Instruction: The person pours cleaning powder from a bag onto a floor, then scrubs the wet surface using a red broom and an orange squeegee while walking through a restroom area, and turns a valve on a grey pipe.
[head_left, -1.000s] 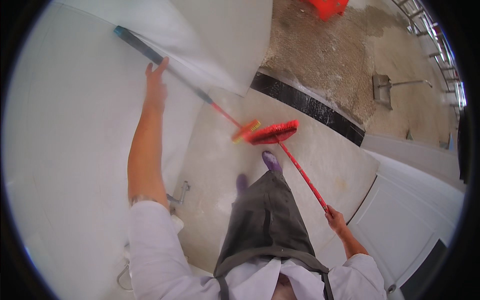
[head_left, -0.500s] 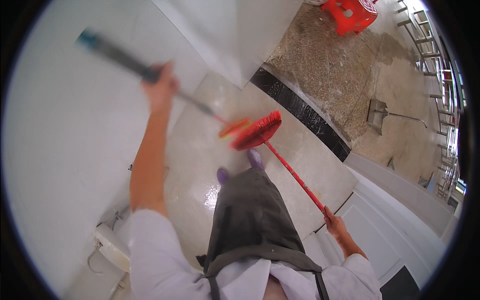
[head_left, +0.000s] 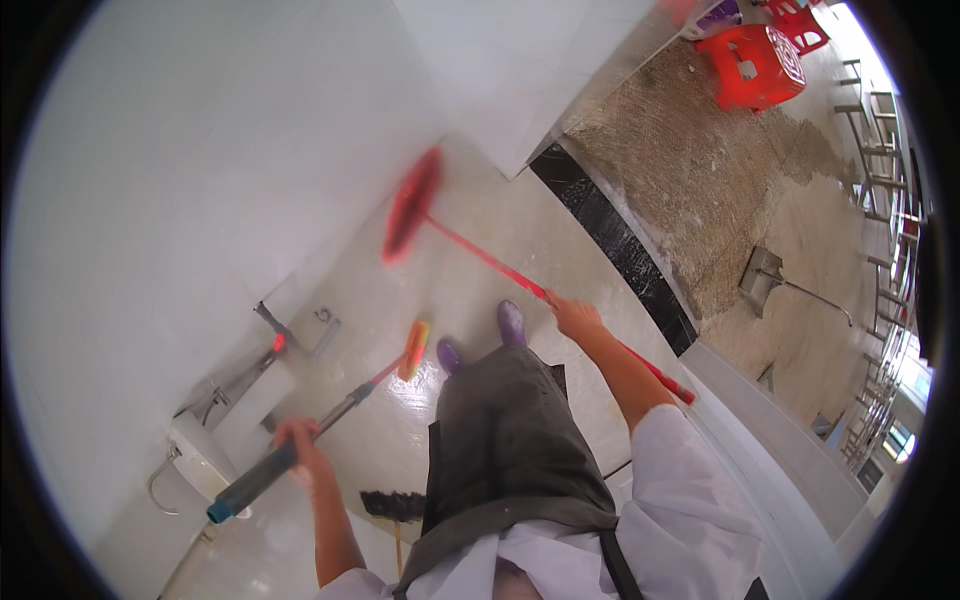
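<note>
Wrapped round the dark grey handle of a long scrub brush (head_left: 345, 402) is my left hand (head_left: 306, 456), low on the left. The brush's small orange and yellow head (head_left: 414, 350) points toward my boots, near the floor. My right hand (head_left: 576, 318) is closed round the red stick of a broom (head_left: 480, 257). Its red bristle head (head_left: 412, 206), blurred by motion, is at the far left, close to the foot of the white wall. I cannot tell whether either head touches the floor.
Purple boots (head_left: 511, 322) stand on the wet floor. Left are a white sink (head_left: 200, 455) and tap; a black broom (head_left: 392, 504) lies near my apron. Past a black threshold strip (head_left: 615, 240) are red stools (head_left: 752, 68), a metal dustpan (head_left: 760, 282) and metal racks (head_left: 880, 150).
My left hand has come down and nearer, and the scrub brush has swung round. My right hand has moved forward and left along the broom, whose head has gone farther left toward the wall.
</note>
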